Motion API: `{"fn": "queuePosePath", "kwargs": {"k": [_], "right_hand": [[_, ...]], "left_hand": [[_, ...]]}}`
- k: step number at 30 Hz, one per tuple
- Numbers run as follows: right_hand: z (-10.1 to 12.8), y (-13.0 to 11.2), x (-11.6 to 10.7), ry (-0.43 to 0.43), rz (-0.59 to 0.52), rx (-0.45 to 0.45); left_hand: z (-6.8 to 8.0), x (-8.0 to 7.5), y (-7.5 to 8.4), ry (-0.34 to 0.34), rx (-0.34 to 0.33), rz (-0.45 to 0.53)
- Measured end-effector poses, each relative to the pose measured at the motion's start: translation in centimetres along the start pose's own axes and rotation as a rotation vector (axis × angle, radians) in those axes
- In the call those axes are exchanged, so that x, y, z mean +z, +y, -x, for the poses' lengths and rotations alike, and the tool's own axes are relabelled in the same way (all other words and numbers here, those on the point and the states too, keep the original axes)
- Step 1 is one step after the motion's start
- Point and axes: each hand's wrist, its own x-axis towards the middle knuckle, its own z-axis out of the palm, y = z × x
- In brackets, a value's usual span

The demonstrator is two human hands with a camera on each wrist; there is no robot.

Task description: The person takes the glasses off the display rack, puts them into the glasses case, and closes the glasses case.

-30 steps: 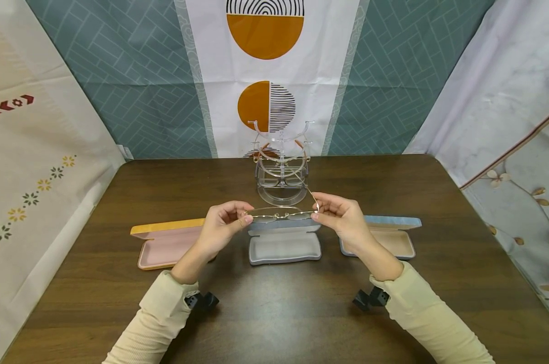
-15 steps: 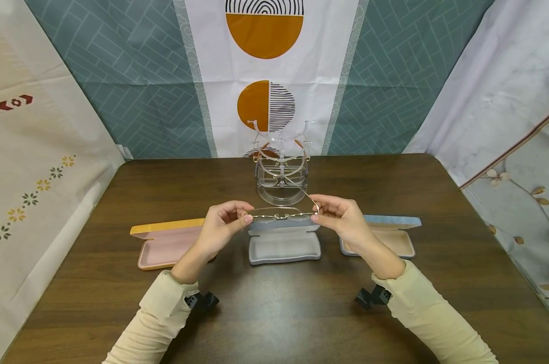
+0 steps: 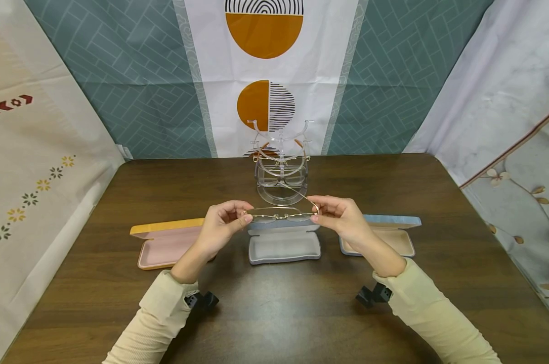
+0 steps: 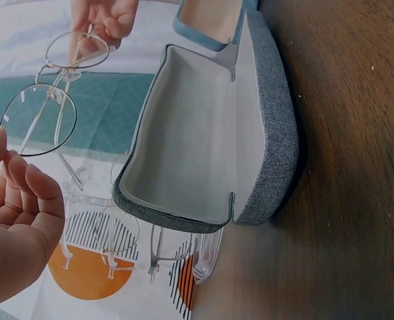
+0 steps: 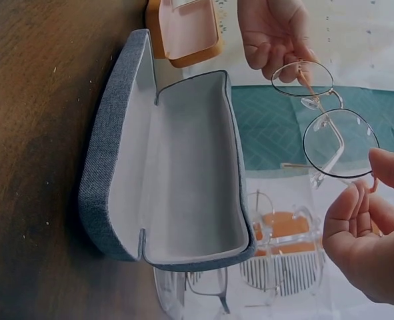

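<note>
Thin gold-rimmed eyeglasses [image 3: 281,216] are held level above the middle case, lenses crossways. My left hand [image 3: 224,222] pinches their left end between thumb and fingers. At the other end, my right hand [image 3: 340,220] pinches near the right hinge, a temple arm slanting inward from its fingertips. Both lenses show in the left wrist view, the nearer lens [image 4: 38,120] right at the left thumb. Below lies an open grey-blue glasses case [image 3: 285,247] with a pale grey lining; its inside shows nothing in it.
A yellow case [image 3: 169,250] with pink lining lies open on the left, partly behind the left forearm. On the right is an open blue case [image 3: 392,221], lined beige. A clear display stand [image 3: 281,197] bearing other glasses stands behind the hands.
The right temple arm of the eyeglasses has swung inward to the left. My right hand has shifted very slightly; my left hand stays in place.
</note>
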Motion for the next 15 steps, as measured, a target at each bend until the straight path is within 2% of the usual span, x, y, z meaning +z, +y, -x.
{"fn": "queuePosePath", "kwargs": {"k": [15], "right_hand": [[-0.21, -0.42, -0.04, -0.039, 0.085, 0.074]], "left_hand": [[-0.03, -0.19, -0.16, -0.003, 0.002, -0.005]]}}
